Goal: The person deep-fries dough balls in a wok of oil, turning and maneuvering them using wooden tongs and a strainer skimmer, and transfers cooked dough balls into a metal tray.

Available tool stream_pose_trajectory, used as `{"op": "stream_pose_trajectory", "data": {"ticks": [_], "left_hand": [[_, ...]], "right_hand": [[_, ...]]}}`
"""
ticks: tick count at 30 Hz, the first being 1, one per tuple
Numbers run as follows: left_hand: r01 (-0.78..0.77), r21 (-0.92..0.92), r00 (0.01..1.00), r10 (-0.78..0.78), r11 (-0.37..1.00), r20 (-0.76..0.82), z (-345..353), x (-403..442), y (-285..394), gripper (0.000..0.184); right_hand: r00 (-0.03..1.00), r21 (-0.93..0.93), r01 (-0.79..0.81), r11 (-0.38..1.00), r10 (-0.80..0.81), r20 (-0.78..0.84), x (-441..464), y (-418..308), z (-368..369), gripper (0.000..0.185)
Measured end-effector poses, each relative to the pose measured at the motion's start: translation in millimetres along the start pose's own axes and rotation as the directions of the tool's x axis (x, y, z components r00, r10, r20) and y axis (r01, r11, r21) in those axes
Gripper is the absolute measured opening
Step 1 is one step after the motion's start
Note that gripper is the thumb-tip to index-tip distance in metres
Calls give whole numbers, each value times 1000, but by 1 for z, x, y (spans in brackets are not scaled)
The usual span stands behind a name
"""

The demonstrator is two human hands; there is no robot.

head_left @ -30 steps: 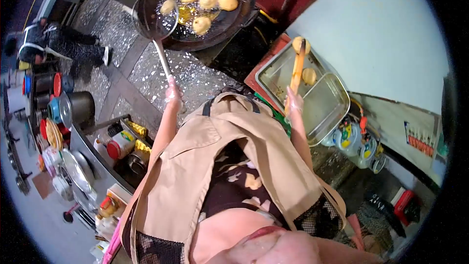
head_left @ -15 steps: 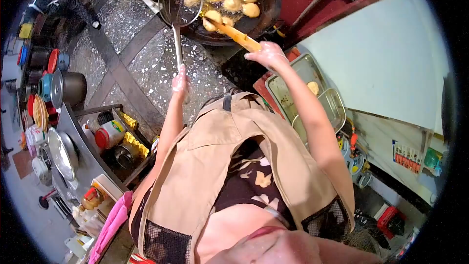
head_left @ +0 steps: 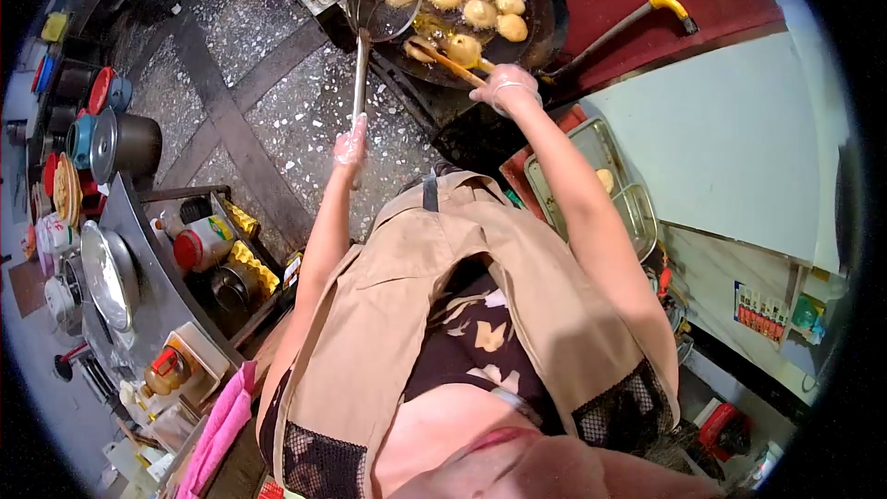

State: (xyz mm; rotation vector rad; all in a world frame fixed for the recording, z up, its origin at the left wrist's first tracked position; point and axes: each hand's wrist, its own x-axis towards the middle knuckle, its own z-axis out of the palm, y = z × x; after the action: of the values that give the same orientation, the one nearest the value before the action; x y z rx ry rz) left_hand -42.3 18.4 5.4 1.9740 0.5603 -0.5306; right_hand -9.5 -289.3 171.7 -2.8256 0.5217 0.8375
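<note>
My left hand [head_left: 350, 141], in a clear thin glove, is wrapped round the handle of a round wire strainer [head_left: 360, 74]. The strainer's mesh bowl hangs over the left side of a dark wok [head_left: 545, 0], with fried dough balls partly visible through it. In my right hand [head_left: 508, 90], also gloved, are wooden tongs [head_left: 453, 65] reaching into the near side of the wok. A golden dough ball [head_left: 464, 49] lies by the tong tips; whether they grip it I cannot tell. Several more dough balls [head_left: 479, 13] float in the oil.
Right of the wok is a metal bar with a yellow handle [head_left: 667, 6]. A glass or metal tray [head_left: 591, 143] holding one dough piece [head_left: 605, 178] stands below my right forearm. A lidded pot [head_left: 129, 143], a steel basin [head_left: 109, 277] and jars line the counter at left.
The view has shifted, so the wok sits further right. The tongs have turned and their two arms now show apart near the closest dough balls. The strainer stays over the wok's left side.
</note>
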Motion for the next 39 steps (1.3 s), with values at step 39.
{"op": "stream_pose_trajectory", "data": {"ticks": [39], "left_hand": [[181, 170, 958, -212, 969, 192, -64, -23, 119, 61]], "right_hand": [[983, 180, 6, 984, -39, 179, 9, -1, -7, 59]]}}
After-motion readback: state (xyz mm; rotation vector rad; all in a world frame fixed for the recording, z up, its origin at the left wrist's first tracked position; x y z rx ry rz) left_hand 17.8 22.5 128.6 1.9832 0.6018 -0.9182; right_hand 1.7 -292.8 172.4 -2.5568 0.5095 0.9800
